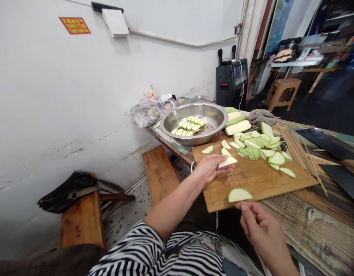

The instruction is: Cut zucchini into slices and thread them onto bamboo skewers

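Observation:
Between the thumb and fingers of my left hand is a half-round zucchini slice, pale with a green rim. A thin wooden skewer runs from that slice toward me. Another zucchini slice is threaded on it near my right hand, whose thumb and forefinger pinch the skewer's near end. Both hands are over the near side of a wooden cutting board. A heap of cut slices lies on the board's far part, with a few loose ones close to my left hand.
A steel basin with filled skewers stands behind the board. Peeled zucchinis and a grey cloth lie beside it. Bare skewers and a dark cleaver-like blade are on the right. Wooden benches stand at left.

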Motion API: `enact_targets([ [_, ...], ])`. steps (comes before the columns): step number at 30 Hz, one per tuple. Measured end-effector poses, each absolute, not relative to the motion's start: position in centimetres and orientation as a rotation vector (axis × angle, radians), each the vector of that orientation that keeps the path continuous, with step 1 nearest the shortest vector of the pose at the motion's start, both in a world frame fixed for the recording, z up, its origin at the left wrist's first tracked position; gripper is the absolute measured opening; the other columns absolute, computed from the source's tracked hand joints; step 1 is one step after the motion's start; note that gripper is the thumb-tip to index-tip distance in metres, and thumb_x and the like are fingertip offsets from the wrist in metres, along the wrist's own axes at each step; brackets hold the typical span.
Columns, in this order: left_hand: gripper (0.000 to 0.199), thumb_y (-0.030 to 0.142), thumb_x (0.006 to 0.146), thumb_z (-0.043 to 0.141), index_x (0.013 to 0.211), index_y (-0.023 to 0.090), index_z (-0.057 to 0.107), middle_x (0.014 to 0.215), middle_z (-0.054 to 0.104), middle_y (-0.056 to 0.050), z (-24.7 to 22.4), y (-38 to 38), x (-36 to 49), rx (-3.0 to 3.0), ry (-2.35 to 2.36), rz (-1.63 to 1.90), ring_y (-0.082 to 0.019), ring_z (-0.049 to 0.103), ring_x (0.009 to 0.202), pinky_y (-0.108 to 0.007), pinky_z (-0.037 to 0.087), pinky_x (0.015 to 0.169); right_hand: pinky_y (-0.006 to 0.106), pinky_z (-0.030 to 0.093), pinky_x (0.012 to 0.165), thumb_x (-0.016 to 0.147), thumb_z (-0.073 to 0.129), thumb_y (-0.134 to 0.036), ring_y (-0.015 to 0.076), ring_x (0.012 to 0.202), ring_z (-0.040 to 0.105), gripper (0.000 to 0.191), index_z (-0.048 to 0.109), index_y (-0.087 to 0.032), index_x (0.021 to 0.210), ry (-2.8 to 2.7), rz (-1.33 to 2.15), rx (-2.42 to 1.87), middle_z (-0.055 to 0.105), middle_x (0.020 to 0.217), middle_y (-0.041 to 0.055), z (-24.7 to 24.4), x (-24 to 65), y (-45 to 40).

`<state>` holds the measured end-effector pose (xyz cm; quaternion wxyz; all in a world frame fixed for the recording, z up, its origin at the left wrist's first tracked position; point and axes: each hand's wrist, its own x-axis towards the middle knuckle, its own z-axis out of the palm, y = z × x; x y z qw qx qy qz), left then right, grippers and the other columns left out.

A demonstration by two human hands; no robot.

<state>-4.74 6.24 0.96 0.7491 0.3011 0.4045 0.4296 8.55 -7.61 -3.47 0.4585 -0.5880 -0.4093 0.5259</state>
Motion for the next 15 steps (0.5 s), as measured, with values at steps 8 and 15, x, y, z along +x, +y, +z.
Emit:
enact_targets([
  [8,0.01,0.008,0.083,0.055,0.081,0.006,0.064,0.083,0.071,-0.014,0.9,6.13,-4.81,0.609,0.92,0.937,-0.019,0.069,0.071,-0.032,0.056,0.07,0.015,0.015,0.028,0.082,0.06,-0.047,0.0012,0.028,0.017,0.031,0.056,-0.018,0.091,-0.65,1.75,-1.031,0.035,0.042,-0.0126,-2.82,8.14,-7.88],
  [15,0.01,0.007,0.083,0.054,0.082,0.004,0.064,0.081,0.07,-0.013,0.58,6.05,-4.81,0.576,0.912,0.955,-0.018,0.069,0.069,-0.031,0.057,0.067,0.016,0.012,0.033,0.068,0.071,-0.053,0.0019,0.032,0.02,0.044,0.059,-0.014,0.085,-0.682,1.515,-1.271,0.032,0.039,-0.0121,-3.28,8.16,-7.09],
])
